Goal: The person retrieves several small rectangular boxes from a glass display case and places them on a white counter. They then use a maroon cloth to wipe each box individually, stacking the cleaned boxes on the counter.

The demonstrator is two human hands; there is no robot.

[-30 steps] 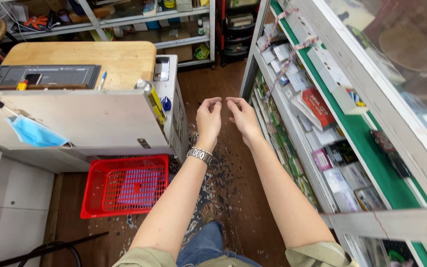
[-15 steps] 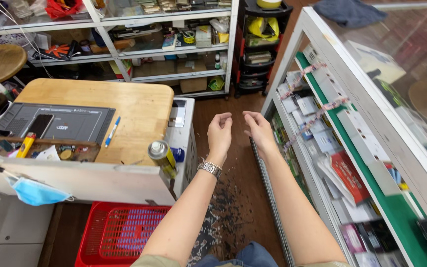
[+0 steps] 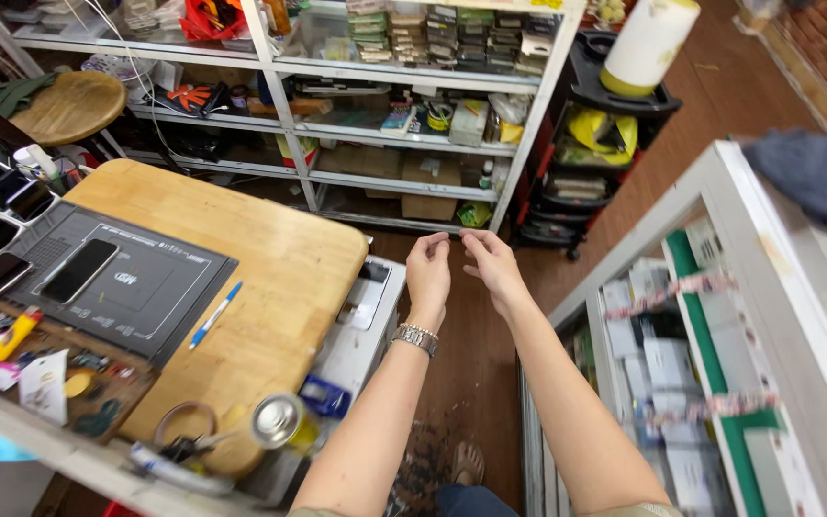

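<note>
Left hand (image 3: 429, 271) and right hand (image 3: 492, 265), both empty with fingers loosely curled, hover beside the rounded wooden surface (image 3: 270, 278), where a careless elbow could topple the silver metal can (image 3: 279, 421) near its edge.

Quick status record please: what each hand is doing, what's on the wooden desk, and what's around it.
left hand: raised in mid-air, empty, fingers loosely curled, metal wristwatch on the wrist
right hand: raised beside the left, empty, apart from it
wooden desk: dark work mat with a phone lying on it; blue pen beside the mat
desk front edge: metal can
behind: metal shelving stacked with boxes
right side: glass display counter
</note>
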